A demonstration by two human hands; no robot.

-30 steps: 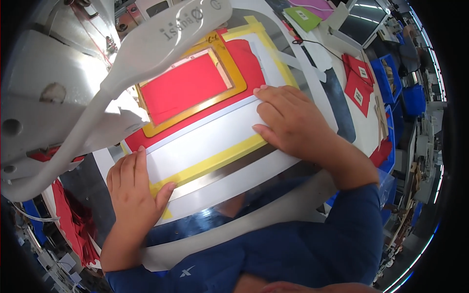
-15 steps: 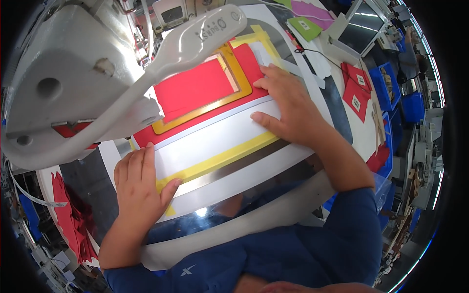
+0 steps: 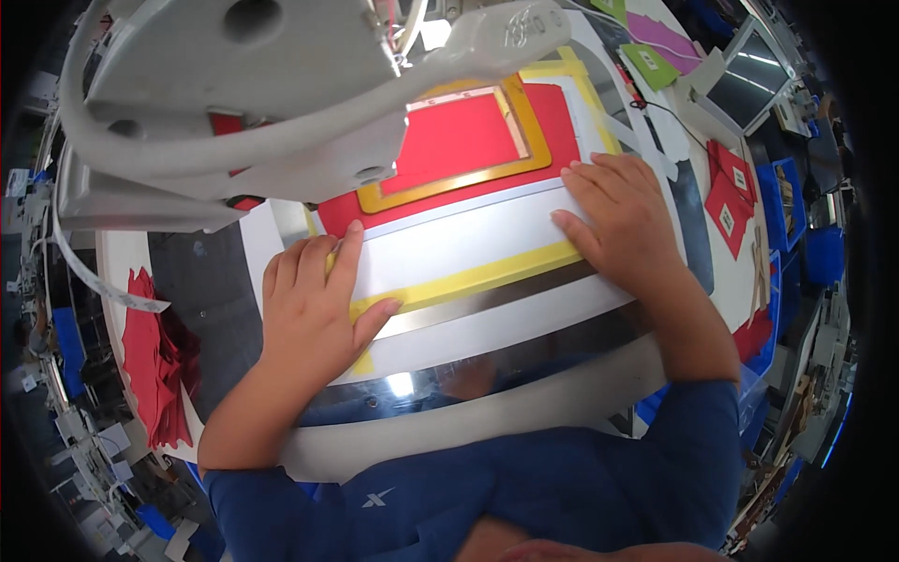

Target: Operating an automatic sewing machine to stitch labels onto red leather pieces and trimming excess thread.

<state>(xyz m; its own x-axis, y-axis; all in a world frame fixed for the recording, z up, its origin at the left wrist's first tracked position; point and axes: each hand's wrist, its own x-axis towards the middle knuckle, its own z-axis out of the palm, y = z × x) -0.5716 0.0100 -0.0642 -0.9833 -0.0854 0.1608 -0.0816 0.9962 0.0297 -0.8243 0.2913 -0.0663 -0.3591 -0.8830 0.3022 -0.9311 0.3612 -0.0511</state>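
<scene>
- The left hand (image 3: 314,304) lies palm down over the left end of a white sheet (image 3: 468,228), its fingers (image 3: 347,255) extended and released, clenched on nothing; the thumb reaches across yellow tape (image 3: 473,278).
- The right hand (image 3: 626,211) rests toward the sheet's right end, fingers slightly bent and likewise loose, thumb spread apart from them.
- A red piece (image 3: 459,140) lies flat just beyond the sheet, between and ahead of both hands.
- Its near left corner is beside the left index fingertip, its near right corner beside the right fingertips; whether either touches, I cannot tell.
- A yellow frame (image 3: 536,131) lies on the red piece, well inside the right fingertips; its left part is hidden behind a grey machine (image 3: 290,56).
- On the counter (image 3: 114,267), a red stack (image 3: 154,370) sits well apart from the left hand.
</scene>
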